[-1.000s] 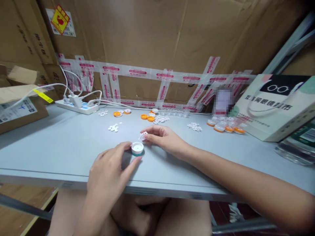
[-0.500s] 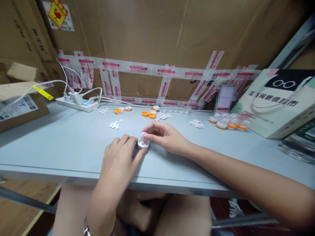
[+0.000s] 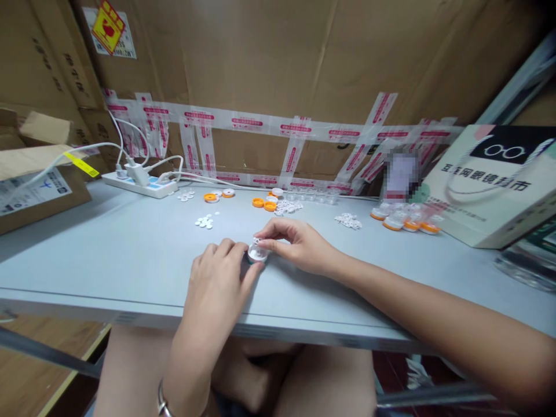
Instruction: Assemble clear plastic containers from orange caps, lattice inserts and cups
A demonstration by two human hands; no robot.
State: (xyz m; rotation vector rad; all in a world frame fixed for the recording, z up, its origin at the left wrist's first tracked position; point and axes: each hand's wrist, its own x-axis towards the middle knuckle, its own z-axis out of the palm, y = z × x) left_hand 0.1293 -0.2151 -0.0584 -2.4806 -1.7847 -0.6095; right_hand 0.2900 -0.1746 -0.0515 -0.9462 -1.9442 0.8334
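A small round white case with a clear part and a green lower edge stands on the grey table near its front. My left hand grips its left side between thumb and fingers. Just above the case, my right hand pinches a small white piece between thumb and fingertips. Behind the hands are white discs, orange rings and a heap of small white parts. Another heap of white parts lies farther right.
A power strip with white cables and an open cardboard box are at the left. Clear domed cases with orange bases stand beside a paper bag at the right. Taped cardboard rises behind the table.
The white piece in my right hand sits lower and shows less above the case. The whole view has shifted slightly, with things appearing a little farther right.
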